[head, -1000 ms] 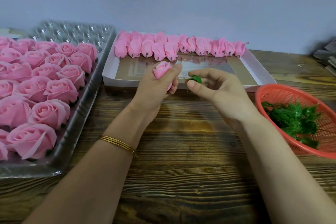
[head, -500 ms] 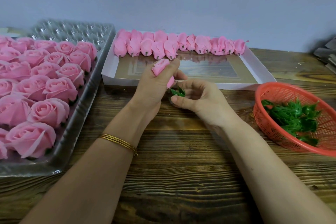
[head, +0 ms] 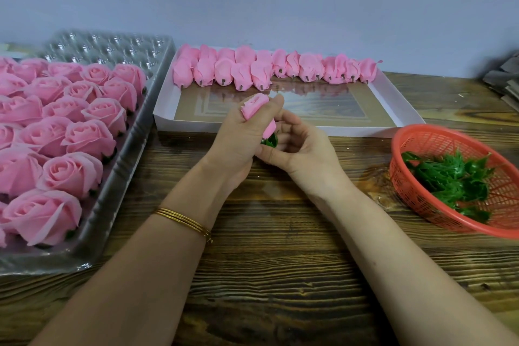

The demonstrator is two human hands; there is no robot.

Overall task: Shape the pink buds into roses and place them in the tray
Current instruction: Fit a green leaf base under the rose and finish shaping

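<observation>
left hand: fingers wrapped round pink bud, mid-view, tip poking out on top.
right hand: at 3 o'clock of left hand, touching it, fingers curled, pinching green calyx at bud base.
tray: 9 o'clock, near cells packed with finished roses.
white box: 12 o'clock.
red basket: 3 o'clock.
risk, squeeze: tight fist likely creases petals.
risk, calyx: seating hidden by fingers; could sit crooked or slip off.
risk, placing: may knock neighbouring roses.
</observation>
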